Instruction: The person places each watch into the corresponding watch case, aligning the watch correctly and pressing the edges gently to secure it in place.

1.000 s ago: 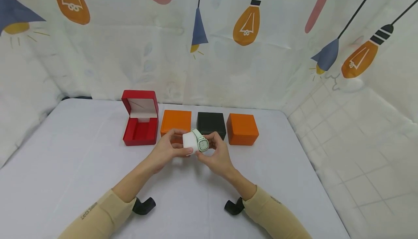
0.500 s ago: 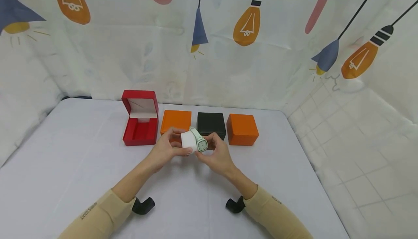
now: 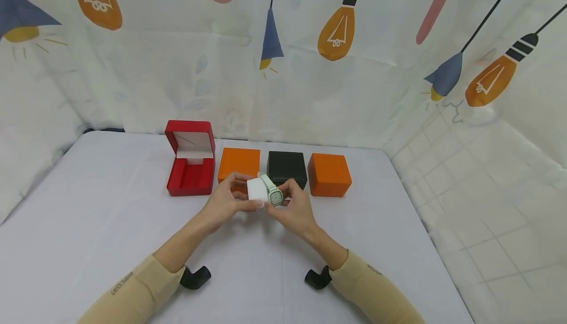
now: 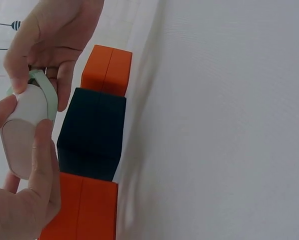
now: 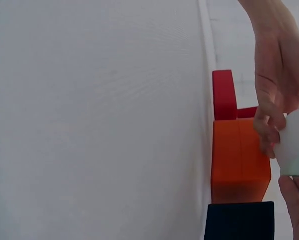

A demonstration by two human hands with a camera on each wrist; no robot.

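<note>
Over the table's middle, my left hand grips a white watch cushion by its left end, thumb in front and fingers behind. A pale green wristwatch with a square face sits around the cushion's right end. Its strap loops over the white surface in the left wrist view. My right hand pinches the watch from the right, with the thumb near the lower edge of the face. In the right wrist view the cushion is partly cut off by the frame's edge.
Behind the hands, a red box stands with its lid raised. To its right are an orange box, a dark green box and another orange box, all closed. A printed curtain hangs behind the white table.
Both hands keep hold of the watch and cushion near the same spot. The pair shifts slightly left, then back a little right.
</note>
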